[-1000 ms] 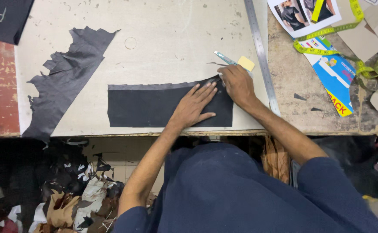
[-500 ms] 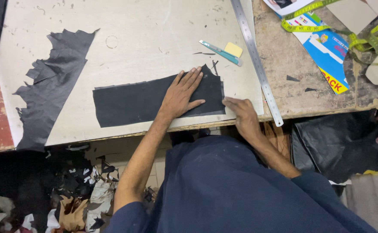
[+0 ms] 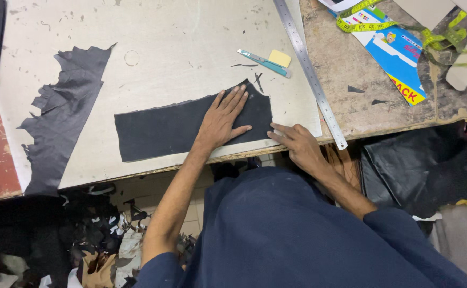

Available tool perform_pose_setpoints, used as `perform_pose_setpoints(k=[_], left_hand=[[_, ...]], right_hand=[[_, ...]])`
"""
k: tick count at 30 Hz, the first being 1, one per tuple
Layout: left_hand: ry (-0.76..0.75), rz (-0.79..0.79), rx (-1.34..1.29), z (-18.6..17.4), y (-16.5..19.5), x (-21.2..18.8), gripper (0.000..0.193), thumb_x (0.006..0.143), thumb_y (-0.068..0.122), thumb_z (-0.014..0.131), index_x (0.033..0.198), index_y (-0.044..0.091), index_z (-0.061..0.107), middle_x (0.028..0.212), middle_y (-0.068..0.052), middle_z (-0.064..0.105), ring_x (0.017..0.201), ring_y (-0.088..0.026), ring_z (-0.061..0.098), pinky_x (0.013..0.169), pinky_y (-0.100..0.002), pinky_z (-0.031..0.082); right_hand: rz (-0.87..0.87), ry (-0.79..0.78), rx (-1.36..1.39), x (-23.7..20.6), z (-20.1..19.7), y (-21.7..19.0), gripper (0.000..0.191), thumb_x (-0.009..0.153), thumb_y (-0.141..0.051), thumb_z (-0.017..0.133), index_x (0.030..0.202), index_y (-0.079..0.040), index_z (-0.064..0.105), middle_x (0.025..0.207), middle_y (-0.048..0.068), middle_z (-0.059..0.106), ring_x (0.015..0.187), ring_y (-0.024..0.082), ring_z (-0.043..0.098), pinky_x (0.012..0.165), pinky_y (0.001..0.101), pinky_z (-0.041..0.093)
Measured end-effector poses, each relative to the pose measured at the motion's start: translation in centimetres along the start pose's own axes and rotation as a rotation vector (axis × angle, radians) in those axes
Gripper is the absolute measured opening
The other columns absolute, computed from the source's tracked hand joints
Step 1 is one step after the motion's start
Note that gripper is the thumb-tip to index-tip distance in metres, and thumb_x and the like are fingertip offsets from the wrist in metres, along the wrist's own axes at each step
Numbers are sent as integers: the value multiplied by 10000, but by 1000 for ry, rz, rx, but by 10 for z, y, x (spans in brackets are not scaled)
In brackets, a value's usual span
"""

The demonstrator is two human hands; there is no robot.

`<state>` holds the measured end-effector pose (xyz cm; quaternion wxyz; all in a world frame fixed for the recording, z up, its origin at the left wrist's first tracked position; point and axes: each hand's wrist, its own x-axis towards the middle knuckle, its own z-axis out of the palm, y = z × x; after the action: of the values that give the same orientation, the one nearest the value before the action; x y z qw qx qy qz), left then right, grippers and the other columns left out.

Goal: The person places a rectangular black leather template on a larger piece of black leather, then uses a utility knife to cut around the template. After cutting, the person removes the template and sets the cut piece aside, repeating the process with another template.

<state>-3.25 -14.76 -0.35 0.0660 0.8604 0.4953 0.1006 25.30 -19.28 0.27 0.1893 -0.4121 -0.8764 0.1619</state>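
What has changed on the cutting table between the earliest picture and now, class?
The right hand has moved from the top right corner of the black leather strip down to its lower right corner at the table edge. The left hand stays flat on the strip. The craft knife, yellow block, steel ruler and ragged leather offcut lie as before.

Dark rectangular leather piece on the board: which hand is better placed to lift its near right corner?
Probably the right hand: its fingertips touch that corner of the dark rectangular leather piece at the board's edge, while the left hand lies flat, pinning it.
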Motion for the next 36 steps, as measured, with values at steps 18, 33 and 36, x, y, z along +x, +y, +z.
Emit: perform_pose_setpoints(k=[18,33,36], left_hand=[[192,-46,-171,8,-7,-14,631,941,440,720,1442,90,563,1522,-115,478,1451,-313,433,1243,-462,357],[169,-21,-166,7,-10,-9,726,930,517,639,1519,111,514,1629,-80,389,1511,-278,345,1274,-438,288],[163,-25,-157,8,-10,-9,725,925,518,642,1511,109,520,1629,-79,385,1511,-279,341,1269,-435,287]], right_hand=[[54,-51,117,10,-10,2,621,790,192,524,1222,-189,758,1350,-14,684,1067,215,653,898,331,564],[9,-40,67,9,-10,0,567,817,164,547,1214,-184,752,1352,14,683,1127,240,668,914,353,571],[-19,-26,45,9,-11,-1,537,842,144,564,1227,-182,751,1341,25,685,1105,241,678,911,359,572]])
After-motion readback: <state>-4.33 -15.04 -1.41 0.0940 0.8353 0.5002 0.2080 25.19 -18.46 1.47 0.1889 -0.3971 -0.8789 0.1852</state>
